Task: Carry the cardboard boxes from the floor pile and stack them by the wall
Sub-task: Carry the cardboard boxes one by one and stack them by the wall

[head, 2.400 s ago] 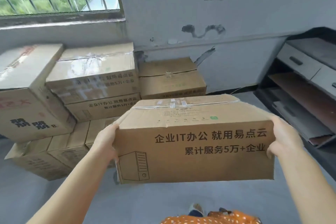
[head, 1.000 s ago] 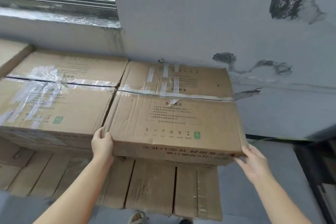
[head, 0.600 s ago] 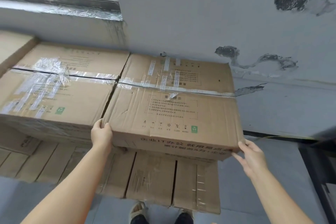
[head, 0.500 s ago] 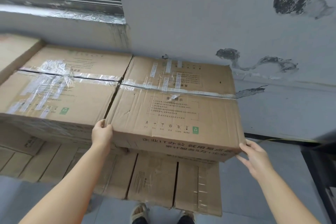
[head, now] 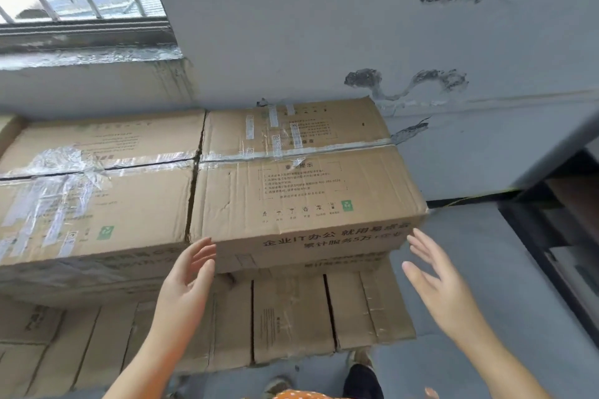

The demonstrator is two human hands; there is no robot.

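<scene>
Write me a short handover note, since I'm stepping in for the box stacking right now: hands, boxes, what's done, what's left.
Left hand and right hand: both open, fingers spread, holding nothing, just in front of the stack.
Right top box sits on the stack against the wall, tight beside the left top box.
Done: this box is placed and released.
Left: the floor pile is out of view; check it and fetch any remaining boxes.

Two hands (head: 186,282), several stacked boxes (head: 301,178)

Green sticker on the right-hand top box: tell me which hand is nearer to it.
Right. The right hand is open just below and right of the sticker; the left hand is open at the box's far lower-left corner.
</scene>
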